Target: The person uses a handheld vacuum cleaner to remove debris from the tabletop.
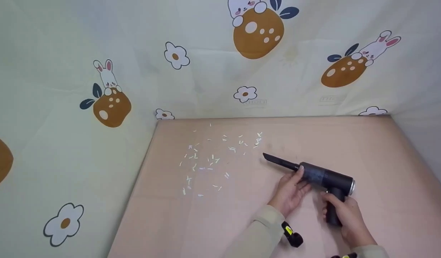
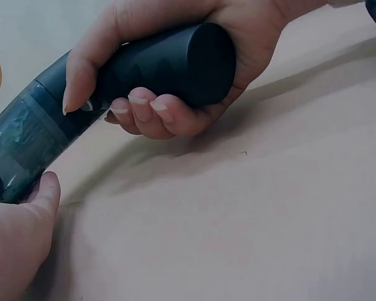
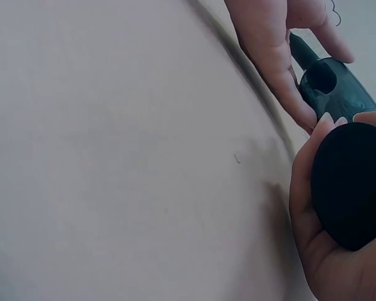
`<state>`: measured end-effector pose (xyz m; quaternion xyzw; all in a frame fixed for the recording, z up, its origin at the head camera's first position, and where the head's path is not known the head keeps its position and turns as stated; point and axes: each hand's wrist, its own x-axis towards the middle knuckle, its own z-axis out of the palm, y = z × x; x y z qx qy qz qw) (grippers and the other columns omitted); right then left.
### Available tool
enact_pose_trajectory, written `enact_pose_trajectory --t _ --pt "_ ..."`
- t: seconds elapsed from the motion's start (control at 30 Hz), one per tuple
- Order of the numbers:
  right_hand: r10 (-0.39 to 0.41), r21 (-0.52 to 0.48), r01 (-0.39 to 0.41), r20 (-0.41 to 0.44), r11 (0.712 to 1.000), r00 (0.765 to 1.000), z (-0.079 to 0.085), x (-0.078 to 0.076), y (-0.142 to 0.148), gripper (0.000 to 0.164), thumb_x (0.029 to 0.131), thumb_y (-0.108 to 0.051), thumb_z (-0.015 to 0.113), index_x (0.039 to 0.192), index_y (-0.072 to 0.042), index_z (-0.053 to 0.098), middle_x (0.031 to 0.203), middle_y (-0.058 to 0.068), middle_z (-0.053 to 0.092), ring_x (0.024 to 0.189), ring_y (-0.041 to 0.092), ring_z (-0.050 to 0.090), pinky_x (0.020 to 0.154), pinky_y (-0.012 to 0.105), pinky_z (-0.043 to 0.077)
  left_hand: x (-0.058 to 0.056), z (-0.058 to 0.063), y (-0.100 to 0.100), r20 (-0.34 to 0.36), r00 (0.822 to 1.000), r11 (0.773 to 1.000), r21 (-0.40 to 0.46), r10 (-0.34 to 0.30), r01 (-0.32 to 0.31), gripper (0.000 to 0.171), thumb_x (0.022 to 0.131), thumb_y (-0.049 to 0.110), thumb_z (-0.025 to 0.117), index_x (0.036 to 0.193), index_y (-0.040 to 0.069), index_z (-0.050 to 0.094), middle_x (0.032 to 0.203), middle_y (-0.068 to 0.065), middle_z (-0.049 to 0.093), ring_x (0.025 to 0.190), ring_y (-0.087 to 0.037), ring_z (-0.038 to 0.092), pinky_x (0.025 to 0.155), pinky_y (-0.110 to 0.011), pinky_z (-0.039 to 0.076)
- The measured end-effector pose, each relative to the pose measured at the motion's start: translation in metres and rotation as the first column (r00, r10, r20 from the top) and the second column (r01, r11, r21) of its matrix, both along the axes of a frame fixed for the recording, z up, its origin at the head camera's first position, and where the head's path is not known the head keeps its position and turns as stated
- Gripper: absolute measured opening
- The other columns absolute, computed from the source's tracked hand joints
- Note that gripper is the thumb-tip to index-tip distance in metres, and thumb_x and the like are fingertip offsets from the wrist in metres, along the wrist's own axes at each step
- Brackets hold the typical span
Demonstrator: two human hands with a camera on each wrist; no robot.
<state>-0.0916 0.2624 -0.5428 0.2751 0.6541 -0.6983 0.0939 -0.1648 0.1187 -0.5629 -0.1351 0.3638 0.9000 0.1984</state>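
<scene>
A black handheld vacuum cleaner (image 1: 322,176) with a slim crevice nozzle (image 1: 279,161) is held over the table, nozzle pointing left. My right hand (image 1: 349,216) grips its handle, fingers wrapped round it, as the left wrist view shows with the handle's flat end (image 2: 212,64). Near the base of the nozzle, my left hand (image 1: 290,191) holds the front of the barrel, thumb on the near top side and fingers underneath. Bits show inside the see-through dust cup (image 2: 28,135). Many small white scraps (image 1: 212,157) lie scattered left of the nozzle tip.
A pinkish-beige cover (image 1: 159,222) spreads over the table. Pale cloth (image 1: 202,82) printed with rabbits and flowers rises behind it and along the left. A dark wrist strap with a camera (image 1: 292,234) sits on the left sleeve.
</scene>
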Motion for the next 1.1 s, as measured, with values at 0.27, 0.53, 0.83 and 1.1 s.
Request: enact_pose_trajectory --t 0.27,0.53,0.83,1.1 --pt "-0.018 0.008 0.018 -0.001 1.0 1.0 -0.002 0.0 -0.006 0.044 0.095 -0.025 0.07 0.12 -0.004 0.04 0.072 -0.001 0.062 0.058 0.014 0.061 0.056 0.029 0.059 -0.001 0.0 0.005 0.035 0.999 1.0 -0.011 0.026 -0.025 0.043 0.097 0.029 0.07 0.128 0.001 0.061 0.115 -0.015 0.073 0.115 -0.031 0.068 0.105 -0.048 0.054" --pt "-0.045 0.022 0.046 -0.025 0.999 0.999 -0.005 0.0 -0.013 0.034 0.095 -0.024 0.069 0.11 -0.001 0.049 0.069 0.001 0.064 0.057 0.014 0.062 0.056 0.03 0.059 -0.002 -0.002 0.006 0.035 0.999 0.999 -0.004 0.039 -0.039 0.043 0.097 0.028 0.069 0.129 0.001 0.061 0.116 -0.014 0.073 0.117 -0.03 0.066 0.108 -0.048 0.052" --pt "-0.079 -0.002 0.079 -0.058 0.997 0.995 0.0 -0.003 -0.028 0.034 0.098 -0.025 0.066 0.111 -0.002 0.045 0.069 0.0 0.062 0.056 0.014 0.062 0.057 0.029 0.059 -0.011 0.001 0.005 0.027 0.999 0.999 0.003 0.043 -0.043 0.042 0.097 0.028 0.068 0.128 0.001 0.062 0.115 -0.014 0.073 0.117 -0.029 0.066 0.111 -0.049 0.049" --pt "-0.09 0.024 0.091 -0.049 0.996 0.995 0.002 -0.012 -0.038 0.038 0.098 -0.024 0.064 0.118 0.0 0.042 0.068 0.004 0.064 0.057 0.017 0.065 0.058 0.031 0.061 -0.019 0.0 0.001 0.03 0.999 0.999 -0.003 0.043 -0.043 0.048 0.098 0.033 0.067 0.132 0.0 0.061 0.12 -0.016 0.071 0.123 -0.032 0.063 0.112 -0.051 0.047"
